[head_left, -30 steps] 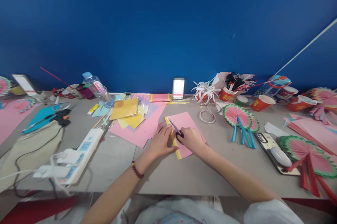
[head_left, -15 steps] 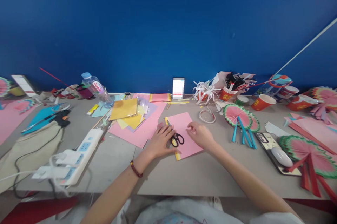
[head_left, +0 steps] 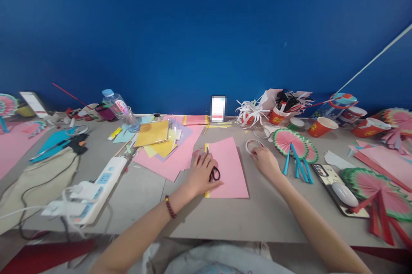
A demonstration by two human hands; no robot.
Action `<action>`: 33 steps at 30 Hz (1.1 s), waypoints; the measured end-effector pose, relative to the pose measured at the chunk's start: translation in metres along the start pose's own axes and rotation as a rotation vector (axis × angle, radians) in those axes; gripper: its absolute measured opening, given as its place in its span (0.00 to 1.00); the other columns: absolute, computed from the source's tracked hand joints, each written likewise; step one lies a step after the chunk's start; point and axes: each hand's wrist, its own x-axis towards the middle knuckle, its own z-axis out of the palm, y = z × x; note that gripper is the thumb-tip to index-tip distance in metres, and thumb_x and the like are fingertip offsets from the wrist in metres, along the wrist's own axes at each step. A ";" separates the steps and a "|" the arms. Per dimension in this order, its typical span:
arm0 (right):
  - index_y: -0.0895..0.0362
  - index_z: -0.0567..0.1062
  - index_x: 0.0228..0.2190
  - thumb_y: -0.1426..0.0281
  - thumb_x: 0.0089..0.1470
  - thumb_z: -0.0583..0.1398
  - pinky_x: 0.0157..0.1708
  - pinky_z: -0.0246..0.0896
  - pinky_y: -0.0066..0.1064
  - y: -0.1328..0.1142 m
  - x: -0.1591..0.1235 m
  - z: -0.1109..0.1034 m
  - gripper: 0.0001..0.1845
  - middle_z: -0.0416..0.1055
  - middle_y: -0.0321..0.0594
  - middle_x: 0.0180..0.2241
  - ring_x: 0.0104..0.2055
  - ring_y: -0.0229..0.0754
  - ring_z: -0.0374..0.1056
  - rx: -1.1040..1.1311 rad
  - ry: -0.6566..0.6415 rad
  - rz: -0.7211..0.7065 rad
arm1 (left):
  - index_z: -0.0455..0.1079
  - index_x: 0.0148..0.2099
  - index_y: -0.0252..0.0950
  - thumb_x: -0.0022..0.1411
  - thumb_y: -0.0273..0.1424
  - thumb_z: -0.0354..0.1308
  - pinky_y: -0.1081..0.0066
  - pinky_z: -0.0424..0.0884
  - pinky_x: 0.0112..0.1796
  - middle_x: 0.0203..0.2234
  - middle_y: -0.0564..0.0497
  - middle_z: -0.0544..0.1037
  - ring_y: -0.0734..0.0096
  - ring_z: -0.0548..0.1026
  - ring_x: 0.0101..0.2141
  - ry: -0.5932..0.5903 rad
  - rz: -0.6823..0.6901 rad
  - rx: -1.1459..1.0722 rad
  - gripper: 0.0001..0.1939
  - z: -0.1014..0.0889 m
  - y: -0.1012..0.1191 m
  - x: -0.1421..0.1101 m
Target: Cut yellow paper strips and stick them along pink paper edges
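Observation:
Pink paper (head_left: 229, 171) with a yellow strip along its left edge lies flat in front of me. Black-handled scissors (head_left: 215, 174) rest on it, partly covered by my left hand (head_left: 202, 171). That hand lies flat on the scissors and paper, fingers stretched out. To the right of the paper, my right hand (head_left: 265, 163) has its fingers on the near part of a white roll of double-sided tape (head_left: 248, 147). Its fingertips are bent at the ring and partly hidden. A second tape roll (head_left: 261, 132) lies just behind.
At the left are a power strip (head_left: 102, 188), a plastic bottle (head_left: 120, 111) and stacked coloured papers (head_left: 152, 134). A phone (head_left: 218, 108) stands against the blue wall. Pleated watermelon-like paper fans (head_left: 291, 143), paper cups (head_left: 322, 127) and a white mouse (head_left: 344, 193) occupy the right side.
My right hand has moved right, from the pink paper to the tape roll. The paper has turned straighter, the scissors turning with it, while my left hand stays on them.

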 end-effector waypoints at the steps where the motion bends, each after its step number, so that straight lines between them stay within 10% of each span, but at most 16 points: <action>1: 0.59 0.74 0.34 0.71 0.56 0.55 0.39 0.55 0.34 0.000 0.000 -0.001 0.08 0.75 0.48 0.35 0.42 0.49 0.67 -0.008 0.031 -0.013 | 0.62 0.58 0.37 0.54 0.59 0.53 0.43 0.46 0.59 0.60 0.38 0.62 0.46 0.55 0.61 -0.017 0.027 -0.013 0.38 0.000 -0.003 0.000; 9: 0.59 0.69 0.36 0.65 0.61 0.49 0.40 0.57 0.33 -0.017 -0.009 -0.007 0.13 0.73 0.44 0.29 0.35 0.45 0.68 0.164 0.305 -0.186 | 0.67 0.58 0.47 0.52 0.46 0.64 0.49 0.56 0.57 0.56 0.42 0.65 0.47 0.58 0.58 -0.225 0.238 -0.043 0.31 -0.028 -0.041 0.019; 16: 0.58 0.70 0.36 0.65 0.60 0.48 0.36 0.59 0.32 -0.031 -0.018 -0.018 0.14 0.72 0.45 0.29 0.32 0.44 0.68 0.238 0.424 -0.187 | 0.71 0.52 0.51 0.58 0.22 0.51 0.49 0.57 0.56 0.58 0.50 0.63 0.51 0.59 0.57 -0.223 0.255 -0.045 0.24 -0.040 -0.033 0.027; 25: 0.57 0.69 0.38 0.63 0.61 0.47 0.36 0.60 0.32 -0.033 -0.018 -0.031 0.14 0.72 0.45 0.32 0.34 0.44 0.67 0.388 0.392 -0.139 | 0.65 0.57 0.36 0.65 0.40 0.48 0.44 0.60 0.52 0.51 0.37 0.68 0.42 0.62 0.54 -0.019 -0.081 0.066 0.22 -0.003 0.046 0.004; 33: 0.57 0.69 0.39 0.66 0.61 0.50 0.40 0.60 0.34 -0.050 -0.024 -0.044 0.12 0.73 0.46 0.34 0.36 0.45 0.66 0.362 0.272 -0.362 | 0.56 0.65 0.46 0.62 0.52 0.49 0.45 0.48 0.60 0.66 0.43 0.51 0.45 0.45 0.65 -0.159 0.195 -0.086 0.33 0.002 0.016 0.018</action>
